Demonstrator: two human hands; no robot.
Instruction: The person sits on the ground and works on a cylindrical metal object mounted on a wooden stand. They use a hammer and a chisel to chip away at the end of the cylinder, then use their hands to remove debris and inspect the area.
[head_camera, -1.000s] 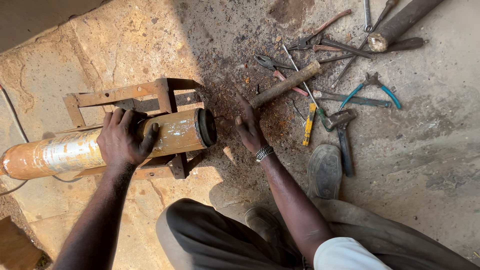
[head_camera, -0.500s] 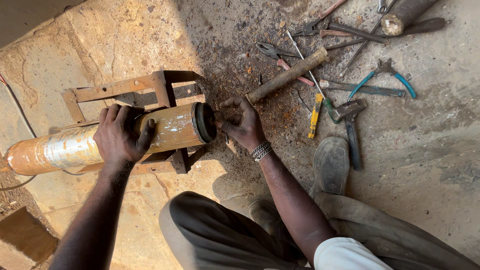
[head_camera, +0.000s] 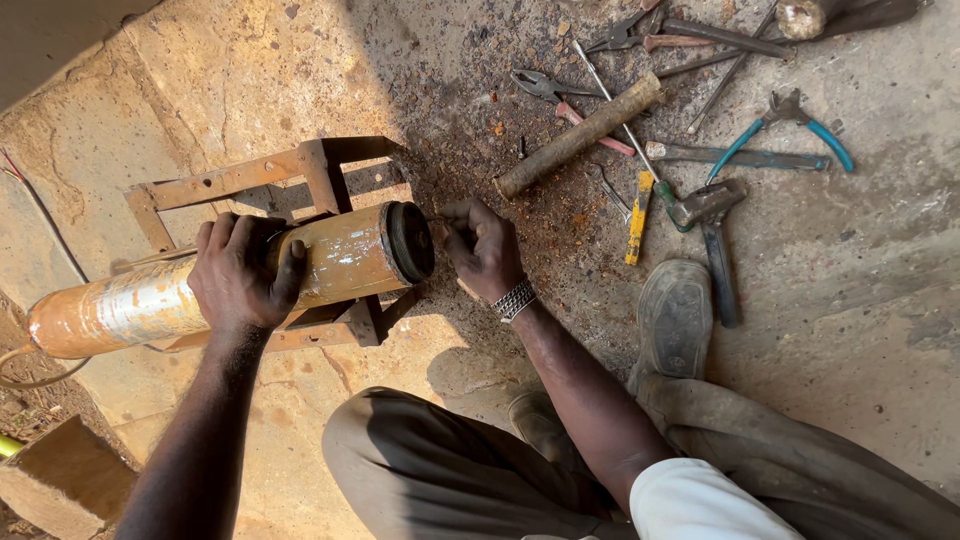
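A long rusty orange cylinder with a dark end cap lies across a rusty metal frame on the concrete floor. My left hand is clamped over the cylinder's middle. My right hand, a metal bracelet on its wrist, sits right beside the end cap with the fingers pinched together on something small that I cannot make out.
Scattered tools lie at the upper right: a wooden-handled hammer, blue-handled pliers, a yellow-handled screwdriver, a metal hammer, dark pliers. My sandal rests near them. A brick sits at the lower left.
My right hand has moved from the floor near the tools to the cylinder's capped end, fingers now pinched. The left hand keeps its hold on the cylinder. The view shifted slightly.
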